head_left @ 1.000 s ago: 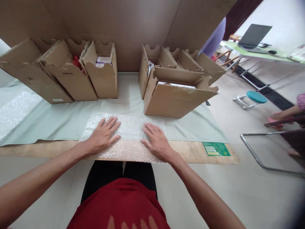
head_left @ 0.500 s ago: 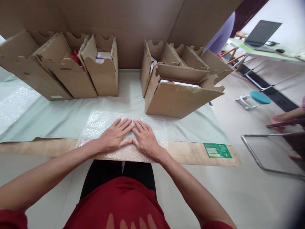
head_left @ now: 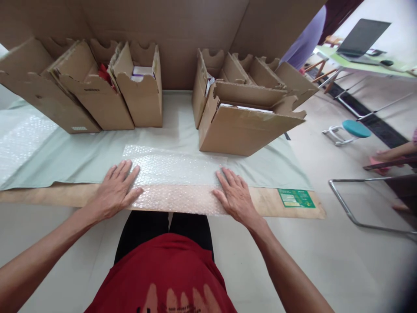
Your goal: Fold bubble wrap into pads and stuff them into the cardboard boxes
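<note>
A sheet of clear bubble wrap (head_left: 176, 178) lies flat at the front of the table, partly over the pale green cloth (head_left: 176, 111) and partly over the bare wooden edge (head_left: 267, 202). My left hand (head_left: 117, 189) rests palm down on its left side, fingers stretched out. On the right side of the sheet, my right hand (head_left: 236, 191) is also laid flat with its fingers spread. Neither hand grips anything.
Several cardboard holders (head_left: 140, 100) stand at the back left. More stand at the back right, with one wide cardboard box (head_left: 241, 130) in front. Another bubble wrap piece (head_left: 26, 139) lies far left. Beyond the table are a teal stool (head_left: 356, 128) and a laptop (head_left: 363, 39).
My hands have slid apart from the middle of the bubble wrap, the left hand leftward and the right hand rightward, out to its sides. The wrap stays flat.
</note>
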Demonstrator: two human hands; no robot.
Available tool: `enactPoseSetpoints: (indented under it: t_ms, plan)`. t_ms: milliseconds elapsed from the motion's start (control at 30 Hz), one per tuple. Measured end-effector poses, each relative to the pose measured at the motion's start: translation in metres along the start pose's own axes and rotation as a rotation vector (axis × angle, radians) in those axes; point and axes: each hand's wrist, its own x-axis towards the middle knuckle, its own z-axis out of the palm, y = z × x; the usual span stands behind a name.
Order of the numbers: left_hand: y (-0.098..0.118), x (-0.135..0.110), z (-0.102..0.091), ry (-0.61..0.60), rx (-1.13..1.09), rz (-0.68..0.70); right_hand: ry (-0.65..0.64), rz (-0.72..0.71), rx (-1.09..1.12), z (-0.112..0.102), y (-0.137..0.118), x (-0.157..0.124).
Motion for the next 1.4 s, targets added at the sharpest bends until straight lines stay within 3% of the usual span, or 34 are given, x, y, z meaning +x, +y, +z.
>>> enactPoseSetpoints:
  t_ms: [100, 200, 367, 500, 700, 900, 1100, 1233, 1400]
  plan:
    - [-0.01, -0.031, -0.006, 0.035, -0.031, 0.082, 0.013, -0.022, 0.009, -0.018, 0.016, -0.033]
    - [-0.01, -0.046, -0.009, 0.076, -0.069, 0.187, -0.009, -0.149, 0.061, -0.029, 0.011, -0.053]
    - [-0.003, -0.037, -0.005, 0.052, -0.065, 0.223, -0.037, -0.222, 0.062, -0.02, -0.01, -0.05]
    - [-0.008, -0.042, -0.006, 0.071, -0.103, 0.247, 0.004, -0.249, 0.135, -0.021, -0.01, -0.049]
    - [-0.015, -0.048, -0.018, 0.072, -0.179, 0.235, 0.089, -0.155, 0.48, -0.037, -0.005, -0.047]
    - [-0.006, -0.022, -0.044, 0.049, -0.536, 0.011, 0.198, 0.19, 0.941, -0.048, -0.001, -0.034]
    - [0.012, 0.016, -0.047, 0.155, -0.756, -0.306, 0.369, 0.493, 1.178, -0.025, 0.004, -0.026]
    - [0.024, 0.038, -0.044, 0.133, -0.759, -0.501, 0.409, 0.545, 1.038, -0.014, 0.003, -0.03]
    - [0.036, 0.055, -0.046, 0.022, -0.462, -0.596, 0.469, 0.559, 0.685, -0.004, 0.002, -0.028]
